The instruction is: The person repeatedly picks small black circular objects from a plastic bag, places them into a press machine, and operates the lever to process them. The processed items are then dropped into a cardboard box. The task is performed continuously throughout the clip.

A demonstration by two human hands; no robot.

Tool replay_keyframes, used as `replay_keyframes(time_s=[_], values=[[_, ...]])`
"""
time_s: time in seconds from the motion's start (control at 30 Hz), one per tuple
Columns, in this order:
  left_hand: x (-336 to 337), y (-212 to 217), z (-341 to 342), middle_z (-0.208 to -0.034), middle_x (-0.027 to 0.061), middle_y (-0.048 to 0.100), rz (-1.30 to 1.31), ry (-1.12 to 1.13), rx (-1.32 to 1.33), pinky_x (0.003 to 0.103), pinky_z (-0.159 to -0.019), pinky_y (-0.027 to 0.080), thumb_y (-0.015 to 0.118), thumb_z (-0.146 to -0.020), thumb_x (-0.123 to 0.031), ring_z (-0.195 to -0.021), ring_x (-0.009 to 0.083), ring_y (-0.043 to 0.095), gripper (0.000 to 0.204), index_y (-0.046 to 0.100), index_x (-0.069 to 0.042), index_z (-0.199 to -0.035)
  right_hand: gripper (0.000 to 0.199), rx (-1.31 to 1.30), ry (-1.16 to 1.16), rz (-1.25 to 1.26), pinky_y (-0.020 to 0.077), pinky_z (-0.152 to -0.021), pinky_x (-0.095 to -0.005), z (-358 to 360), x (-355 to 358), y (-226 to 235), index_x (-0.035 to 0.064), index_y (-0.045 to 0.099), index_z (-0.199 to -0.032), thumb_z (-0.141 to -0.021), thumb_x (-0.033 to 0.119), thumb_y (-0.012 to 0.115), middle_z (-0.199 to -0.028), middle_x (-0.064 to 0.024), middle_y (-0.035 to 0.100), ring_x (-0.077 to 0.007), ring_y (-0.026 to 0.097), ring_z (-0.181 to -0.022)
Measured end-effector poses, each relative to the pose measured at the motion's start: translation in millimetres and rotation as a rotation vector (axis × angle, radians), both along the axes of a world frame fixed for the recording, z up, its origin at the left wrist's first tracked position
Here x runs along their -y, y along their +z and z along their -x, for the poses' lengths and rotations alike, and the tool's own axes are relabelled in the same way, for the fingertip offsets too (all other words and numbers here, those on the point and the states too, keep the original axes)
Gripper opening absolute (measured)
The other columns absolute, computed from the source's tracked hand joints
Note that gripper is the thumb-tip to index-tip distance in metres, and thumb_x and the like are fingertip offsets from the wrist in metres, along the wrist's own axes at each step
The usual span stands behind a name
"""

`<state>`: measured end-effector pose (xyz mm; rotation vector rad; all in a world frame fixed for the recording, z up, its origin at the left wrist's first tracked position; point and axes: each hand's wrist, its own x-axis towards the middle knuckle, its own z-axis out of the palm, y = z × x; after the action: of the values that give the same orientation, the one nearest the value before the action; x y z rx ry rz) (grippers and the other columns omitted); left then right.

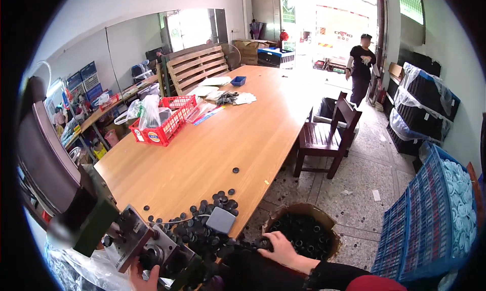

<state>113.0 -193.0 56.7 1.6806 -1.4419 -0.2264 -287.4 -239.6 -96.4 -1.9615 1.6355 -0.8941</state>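
My left hand (142, 277) is at the bottom edge, with its fingers against the front of a small metal press fixture (132, 239) where a round black part sits. Only part of this hand shows. My right hand (277, 248) reaches over the near rim of a cardboard box (304, 209) full of black caps (302, 233). Its fingers curl around a dark cap at the table's corner. A heap of the same black caps (210, 215) lies on the wooden table (238, 134) between my hands, around a grey square pad (220, 220).
On the table's left stands a red basket (164, 121) with plastic bags, and papers and a blue tray (238, 81) lie farther back. A dark wooden chair (329, 134) stands to the right. Blue crates (430, 225) are at the lower right. A person (361, 68) stands by the doorway.
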Motion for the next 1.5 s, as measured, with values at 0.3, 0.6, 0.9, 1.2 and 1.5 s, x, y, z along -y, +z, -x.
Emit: replay_keyframes(time_s=[0.3,0.6,0.9,1.2,1.5], values=[[26,16,20,-0.105,0.0127,0.064,-0.086,0.093,-0.063,0.036,-0.085,0.049,0.082,-0.075,-0.019,-0.092,0.0223,0.062,0.053,0.058,0.002,-0.117,0.075,-0.313,-0.030,0.079,0.0348,-0.106,-0.0497,45,4,-35,0.0019,0.039,-0.142,-0.080,0.025,0.075,-0.140,-0.0245,0.040,-0.0433,0.037,-0.128],[20,26,49,-0.093,0.0154,0.066,0.011,0.223,0.074,0.041,-0.075,0.049,0.079,-0.077,-0.029,-0.082,0.0335,0.061,0.042,0.064,-0.003,-0.106,0.052,-0.152,0.278,0.453,0.0364,-0.104,-0.0435,-71,45,52,0.0056,0.049,-0.135,-0.087,0.014,0.066,-0.137,-0.0152,0.048,-0.0334,0.046,-0.125],[-54,3,54,-0.104,0.0112,0.062,0.135,0.287,0.110,0.031,-0.076,0.048,0.082,-0.076,-0.023,-0.090,0.0211,0.057,0.060,0.056,-0.002,-0.126,0.048,-0.533,0.230,0.282,0.0218,-0.113,-0.0437,-114,110,55,0.0059,0.055,-0.131,-0.098,0.041,0.048,-0.140,-0.0132,0.052,-0.0255,0.044,-0.133],[-165,-46,-142,-0.103,0.0203,0.061,-0.371,0.724,0.409,0.044,-0.080,0.049,0.073,-0.082,-0.024,-0.093,0.0380,0.061,0.042,0.061,-0.008,-0.118,0.049,-0.380,0.264,0.290,0.0185,-0.115,-0.0425,-110,106,55,0.0067,0.052,-0.136,-0.102,0.040,0.041,-0.144,-0.0114,0.048,-0.0253,0.042,-0.135],[-161,-84,-188,-0.099,0.0237,0.062,-0.483,0.770,0.400,0.048,-0.080,0.048,0.071,-0.083,-0.033,-0.090,0.0434,0.060,0.038,0.058,-0.017,-0.114,0.031,-0.011,0.377,0.635,0.0321,-0.101,-0.0384,-144,45,104,0.0054,0.062,-0.119,-0.092,0.018,0.062,-0.125,-0.0079,0.061,-0.0246,0.055,-0.114]])
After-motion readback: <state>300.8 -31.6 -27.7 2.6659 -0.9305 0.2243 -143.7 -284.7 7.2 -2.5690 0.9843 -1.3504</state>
